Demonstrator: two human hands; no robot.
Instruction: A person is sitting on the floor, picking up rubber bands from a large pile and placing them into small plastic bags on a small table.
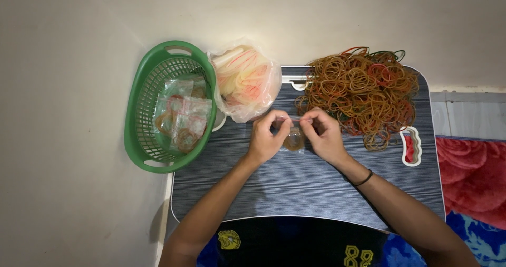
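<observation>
Small bag [294, 139] w/ rubber bands, both hands' fingers [279, 120] pinching top

The pouch [294, 139] is largely masked by the left hand [266, 138] and right hand [325, 137]; its upper edge sits inside both grips, and its contents are too small to count. Both forearms are cut off by the bottom edge, at 7 and 5 o'clock. The bags [182, 117] in the basket [138, 101] overlap, so their number cannot be told. The wrinkled film of the sack [246, 82] blurs what is in it. The desk [295, 188] under the bands [361, 90] is hidden.
</observation>
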